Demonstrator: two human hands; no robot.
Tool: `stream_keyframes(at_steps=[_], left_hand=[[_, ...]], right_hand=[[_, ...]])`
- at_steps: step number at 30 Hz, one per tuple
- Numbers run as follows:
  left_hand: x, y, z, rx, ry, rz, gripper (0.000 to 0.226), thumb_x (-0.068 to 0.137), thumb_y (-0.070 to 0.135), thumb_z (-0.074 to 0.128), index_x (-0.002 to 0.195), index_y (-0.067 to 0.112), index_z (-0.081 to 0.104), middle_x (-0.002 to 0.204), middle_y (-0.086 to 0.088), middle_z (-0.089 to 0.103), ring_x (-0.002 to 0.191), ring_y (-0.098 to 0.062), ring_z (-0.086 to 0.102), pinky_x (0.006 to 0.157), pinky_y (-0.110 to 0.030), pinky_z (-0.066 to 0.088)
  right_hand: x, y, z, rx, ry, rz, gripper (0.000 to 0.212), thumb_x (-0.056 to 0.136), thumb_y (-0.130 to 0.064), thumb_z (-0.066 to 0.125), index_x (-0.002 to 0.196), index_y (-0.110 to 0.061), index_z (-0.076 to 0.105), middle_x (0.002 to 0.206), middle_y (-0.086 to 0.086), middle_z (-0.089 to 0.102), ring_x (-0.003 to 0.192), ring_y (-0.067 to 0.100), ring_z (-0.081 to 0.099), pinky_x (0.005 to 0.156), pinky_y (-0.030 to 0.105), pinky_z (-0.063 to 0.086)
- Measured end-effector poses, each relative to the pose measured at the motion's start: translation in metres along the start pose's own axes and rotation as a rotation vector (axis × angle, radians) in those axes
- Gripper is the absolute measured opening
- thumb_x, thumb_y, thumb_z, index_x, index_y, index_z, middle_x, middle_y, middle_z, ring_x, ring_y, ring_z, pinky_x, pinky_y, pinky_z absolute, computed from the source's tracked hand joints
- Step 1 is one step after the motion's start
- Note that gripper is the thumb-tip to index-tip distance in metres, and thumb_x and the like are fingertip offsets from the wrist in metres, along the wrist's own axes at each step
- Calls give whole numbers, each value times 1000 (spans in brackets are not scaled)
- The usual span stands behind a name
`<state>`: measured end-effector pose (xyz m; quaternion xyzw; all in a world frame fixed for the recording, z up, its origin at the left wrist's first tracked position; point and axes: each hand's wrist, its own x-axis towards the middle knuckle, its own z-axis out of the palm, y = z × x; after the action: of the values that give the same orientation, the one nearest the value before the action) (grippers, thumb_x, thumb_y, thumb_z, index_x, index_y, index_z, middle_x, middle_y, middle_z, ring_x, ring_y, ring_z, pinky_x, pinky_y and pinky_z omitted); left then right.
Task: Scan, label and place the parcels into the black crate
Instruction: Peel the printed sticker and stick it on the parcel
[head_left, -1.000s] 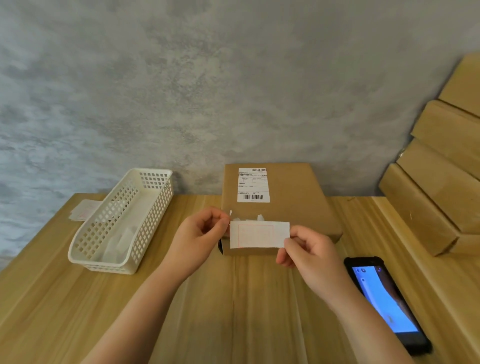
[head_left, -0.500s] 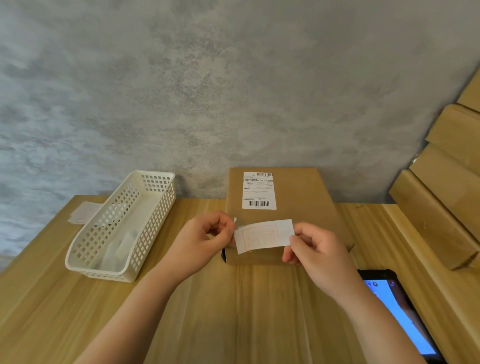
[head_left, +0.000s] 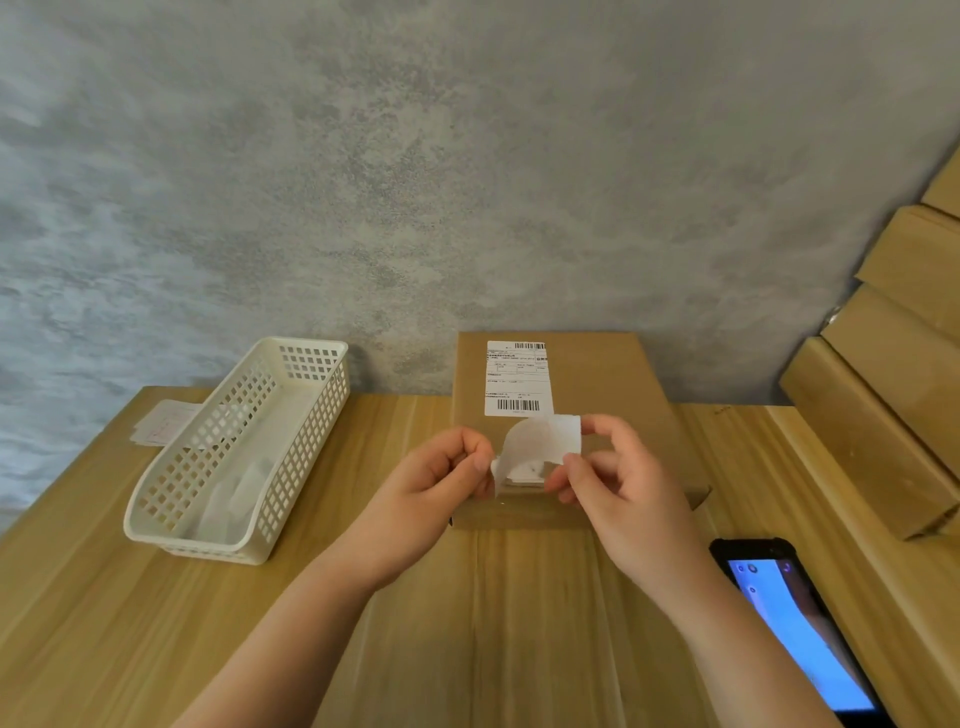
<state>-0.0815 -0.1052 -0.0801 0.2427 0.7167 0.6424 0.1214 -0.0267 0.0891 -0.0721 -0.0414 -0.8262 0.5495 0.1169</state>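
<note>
A flat brown cardboard parcel (head_left: 602, 374) lies on the wooden table (head_left: 130, 623) against the grey wall, with a white shipping label (head_left: 517, 376) on its top. Over its near end I hold a small white sticker label (head_left: 540, 441) that curls apart from its backing. My left hand (head_left: 436, 483) pinches the left end of the strip. My right hand (head_left: 618, 478) pinches the right end and the curled-up layer. No black crate is in view.
A white perforated plastic basket (head_left: 311, 384) holding loose white labels stands at the left, with paper slips (head_left: 161, 428) behind it. A handheld scanner with a lit blue screen (head_left: 800, 629) lies at the right. Stacked cardboard boxes (head_left: 883, 415) lean at the far right.
The flat label strip has been bent and its top layer peeled up into a curl. Both hands have moved closer together over the parcel's near end.
</note>
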Motion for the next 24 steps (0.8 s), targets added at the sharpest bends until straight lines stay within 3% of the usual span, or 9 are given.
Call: stream_keyframes(at_steps=[5, 7, 9, 12, 15, 17, 20, 24], left_hand=[[-1, 4, 15, -136, 36, 16, 16, 95, 26, 51, 87, 13, 56, 76, 2, 52, 76, -11, 48, 71, -17, 41], [-1, 7, 19, -153, 52, 32, 16, 94, 28, 53, 87, 14, 57, 77, 1, 51, 76, -14, 47, 72, -19, 42], [0, 8, 22, -137, 60, 54, 19, 92, 34, 57, 86, 16, 59, 78, -2, 50, 77, -19, 44, 73, -25, 40], [0, 10, 25, -152, 74, 66, 17, 90, 37, 58, 84, 21, 61, 80, -9, 48, 78, -21, 42, 74, -30, 38], [2, 10, 26, -145, 93, 63, 14, 93, 29, 58, 85, 19, 63, 80, -9, 50, 78, -21, 44, 74, -29, 39], [2, 9, 26, -135, 89, 66, 17, 91, 34, 60, 85, 18, 63, 80, -4, 53, 78, -19, 47, 75, -28, 41], [4, 7, 26, -64, 99, 79, 18, 87, 41, 59, 85, 24, 63, 80, -1, 56, 76, -14, 49, 74, -25, 42], [7, 5, 22, 80, 127, 97, 12, 86, 44, 59, 84, 33, 64, 90, -19, 58, 84, -37, 54, 77, -46, 47]], right_hand=[[-4, 1, 11, 57, 137, -128, 36, 91, -17, 68, 108, -29, 39, 111, -7, 72, 94, 5, 70, 76, 21, 56], [-6, 1, 16, 191, 98, -186, 28, 93, -17, 66, 104, -26, 42, 120, -2, 68, 105, 9, 69, 84, 26, 57], [-9, -2, 19, 272, 25, -209, 17, 91, -29, 65, 95, -26, 49, 122, -3, 68, 111, 11, 67, 89, 28, 55], [-9, -5, 21, 231, -28, -214, 20, 86, -42, 60, 87, -23, 58, 125, -9, 67, 112, 6, 65, 93, 29, 52], [-8, -5, 23, 183, -12, -221, 25, 86, -43, 59, 86, -19, 62, 123, -13, 68, 107, 6, 68, 92, 34, 53], [-8, -4, 23, 131, 16, -255, 22, 88, -41, 59, 87, -20, 63, 116, -14, 70, 101, 8, 70, 88, 39, 56], [-8, -3, 21, 56, 36, -309, 14, 90, -34, 58, 89, -21, 65, 96, -13, 73, 94, 7, 71, 82, 36, 57], [-6, -2, 19, -4, 37, -304, 19, 89, -35, 56, 92, -21, 68, 91, -16, 72, 91, 4, 70, 79, 30, 56]])
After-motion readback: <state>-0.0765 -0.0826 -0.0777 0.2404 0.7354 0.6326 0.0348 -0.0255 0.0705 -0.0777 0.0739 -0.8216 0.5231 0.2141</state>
